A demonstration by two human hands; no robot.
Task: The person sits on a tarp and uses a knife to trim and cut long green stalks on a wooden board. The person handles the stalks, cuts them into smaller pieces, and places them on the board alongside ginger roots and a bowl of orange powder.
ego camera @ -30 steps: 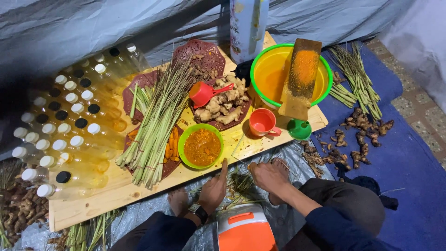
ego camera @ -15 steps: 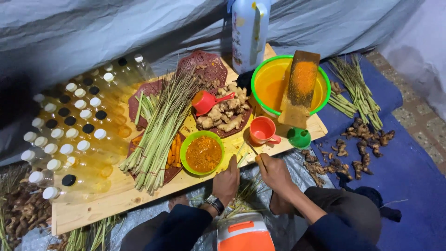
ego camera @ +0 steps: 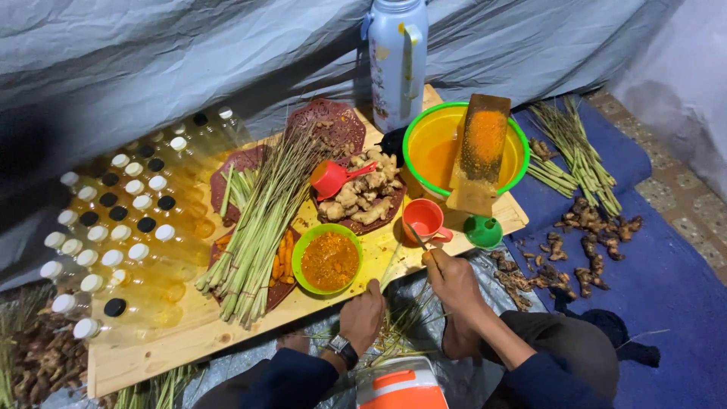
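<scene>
At the lower middle of the frame the person's left hand (ego camera: 362, 316) rests at the near edge of the wooden surface (ego camera: 151, 350), fingers curled down onto a lemongrass stalk (ego camera: 394, 261) that runs up and to the right across the board. Whether the fingers truly close around the stalk cannot be told. The right hand (ego camera: 452, 279), just to the right, is closed around a small knife (ego camera: 419, 238) whose thin blade points up toward the red cup (ego camera: 422, 218); the blade's tip lies near the upper end of the stalk.

Just left of the left hand stands a green bowl (ego camera: 328, 261) of orange paste. Further left, a thick bundle of lemongrass (ego camera: 261, 220) lies diagonally over dark red plates. Above the bowl, a plate of ginger roots (ego camera: 362, 198) carries a red scoop (ego camera: 332, 178). In the upper right of the board sits a yellow basin with a green rim (ego camera: 432, 140), with an orange-stained wooden grater (ego camera: 478, 151) leaning in it. A small green funnel (ego camera: 482, 231) lies right of the red cup. A tall pale blue flask (ego camera: 398, 60) stands at the top centre. Rows of capped bottles (ego camera: 121, 220) of yellowish liquid fill the left side. On the blue cloth (ego camera: 666, 288) at right lie loose roots (ego camera: 583, 242) and more lemongrass stalks.
</scene>
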